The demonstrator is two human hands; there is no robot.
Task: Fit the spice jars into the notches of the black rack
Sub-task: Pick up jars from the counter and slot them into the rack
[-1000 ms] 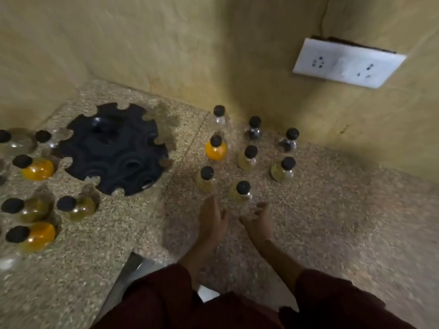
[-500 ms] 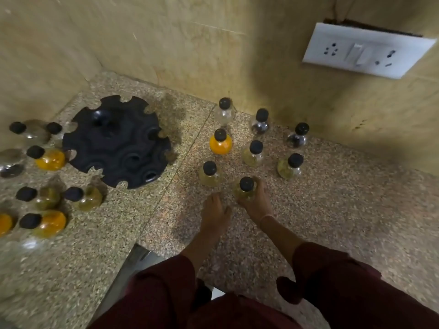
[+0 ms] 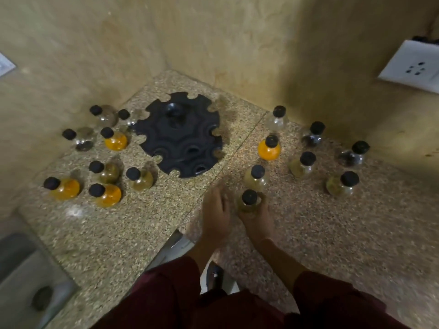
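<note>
The round black rack point(image 3: 178, 135) with notched rim lies on the speckled stone counter point(image 3: 133, 224), no jar in its notches. Several black-capped spice jars stand left of it, among them an orange jar point(image 3: 116, 140), and several more stand to its right, such as another orange jar point(image 3: 269, 150). My right hand point(image 3: 257, 216) is wrapped around the nearest greenish jar point(image 3: 248, 202), which stands on the counter. My left hand point(image 3: 215, 214) rests flat on the counter just left of that jar, fingers apart, holding nothing.
Beige walls meet in a corner behind the rack. A white socket plate point(image 3: 413, 67) hangs on the right wall. A steel sink point(image 3: 26, 279) lies at the lower left. The counter has a cut-out edge in front of me, by my dark red sleeves.
My right hand has reached forward and closed around the nearest greenish jar. My left hand moved a little forward beside it. The view has swung to the left.
</note>
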